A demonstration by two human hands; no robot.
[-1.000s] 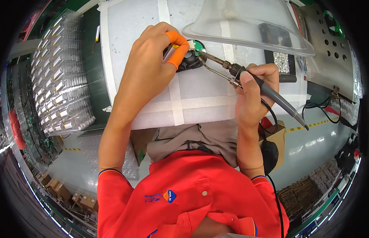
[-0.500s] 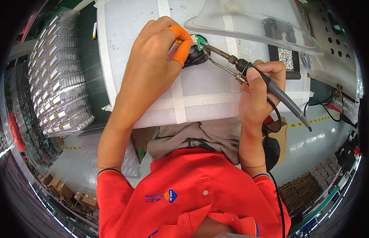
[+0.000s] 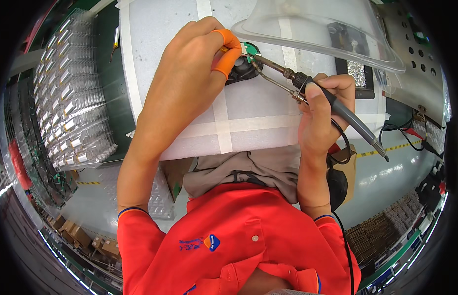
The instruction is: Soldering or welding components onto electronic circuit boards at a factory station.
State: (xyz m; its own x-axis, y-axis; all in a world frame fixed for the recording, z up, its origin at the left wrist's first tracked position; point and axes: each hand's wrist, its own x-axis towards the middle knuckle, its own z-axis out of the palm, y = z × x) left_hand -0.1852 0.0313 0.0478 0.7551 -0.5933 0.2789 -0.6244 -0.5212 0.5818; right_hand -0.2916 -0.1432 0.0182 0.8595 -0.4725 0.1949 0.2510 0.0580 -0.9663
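Observation:
My left hand (image 3: 192, 73), with orange finger cots on thumb and forefinger, is closed in a pinch beside a small green circuit board (image 3: 251, 49). A bit of yellow shows between its fingers; the rest of what they hold is hidden. The board sits on a round black housing (image 3: 243, 72), partly covered by the left fingers. In my right hand (image 3: 321, 105) is a grey-handled soldering iron (image 3: 346, 114), gripped like a pen and pointing left. Its tip meets the board's right side, and a thin bent metal tube (image 3: 272, 80) clamped alongside also ends there.
A white foam work surface (image 3: 189, 142) carries strips of tape. A clear plastic cover (image 3: 317, 37) overhangs the far right, near a black tray of silvery material (image 3: 356, 73). Stacked clear trays (image 3: 74, 98) stand left, beside a loose battery (image 3: 116, 38). A perforated metal panel (image 3: 416, 59) stands right.
My left hand and forearm have shifted very slightly left. The iron's tip stays at the board, and the right hand has barely moved.

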